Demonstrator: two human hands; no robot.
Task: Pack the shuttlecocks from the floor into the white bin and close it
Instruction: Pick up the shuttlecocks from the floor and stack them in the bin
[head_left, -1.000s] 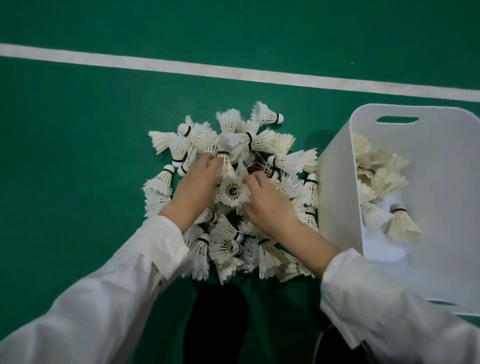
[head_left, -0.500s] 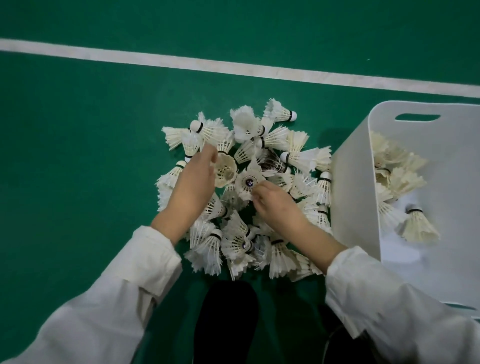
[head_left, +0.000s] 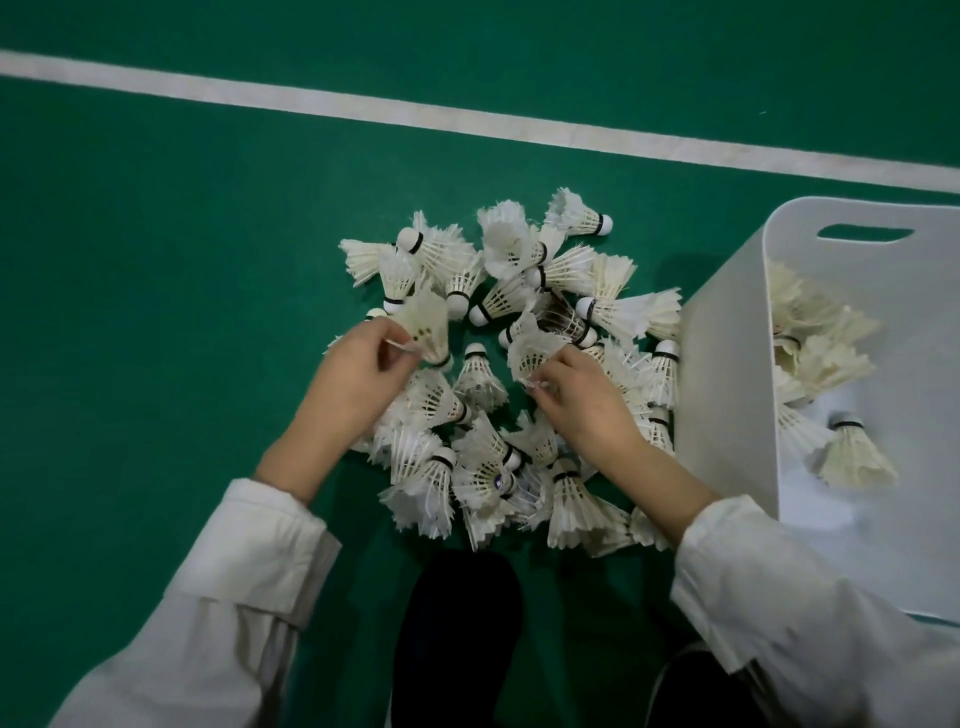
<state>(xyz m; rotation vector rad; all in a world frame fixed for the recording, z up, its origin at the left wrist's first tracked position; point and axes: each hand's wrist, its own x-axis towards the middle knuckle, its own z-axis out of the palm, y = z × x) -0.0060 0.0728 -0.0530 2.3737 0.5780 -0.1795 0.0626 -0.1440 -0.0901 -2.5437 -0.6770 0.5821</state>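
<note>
**2 shuttlecocks up off the pile**

Half a second ago both hands were digging into the pile (head_left: 483, 467). Now the left hand (head_left: 353, 364) pinches the left shuttlecock (head_left: 428, 325) by its feathers, and the right hand (head_left: 582, 395) pinches the right shuttlecock (head_left: 532, 348). The white bin (head_left: 727, 389) stands open beside the pile (some already inside), so dropping these 2 in looks next.

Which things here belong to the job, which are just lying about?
Job: pile; bin; left hand holding left shuttlecock; right hand holding right shuttlecock.
Lying about: court line; floor; dark legs.
</note>
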